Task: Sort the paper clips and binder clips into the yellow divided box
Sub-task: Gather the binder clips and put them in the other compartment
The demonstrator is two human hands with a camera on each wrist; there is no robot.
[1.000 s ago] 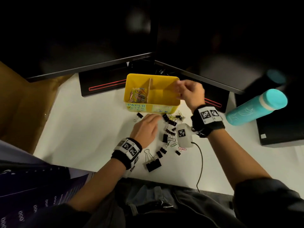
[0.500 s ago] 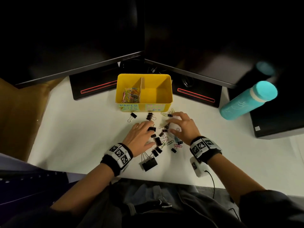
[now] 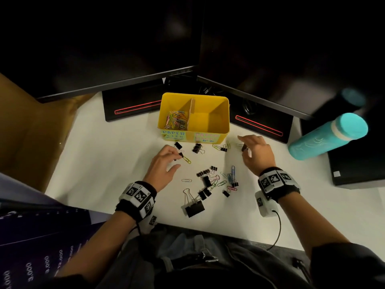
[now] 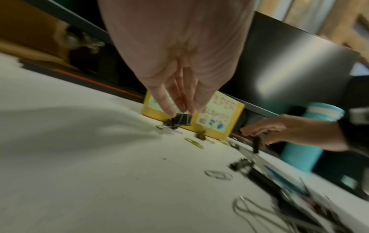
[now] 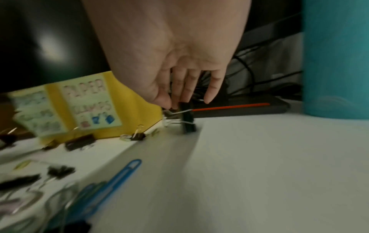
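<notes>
Binder clips (image 3: 180,154) now pinched in both hands, apart versus 0.5 s ago

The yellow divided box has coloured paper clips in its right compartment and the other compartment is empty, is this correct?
Not quite. In the head view the coloured paper clips lie in the left compartment of the yellow divided box, the side labelled PAPER CLIPS. The other compartment, the right one, is indeed empty.
</notes>
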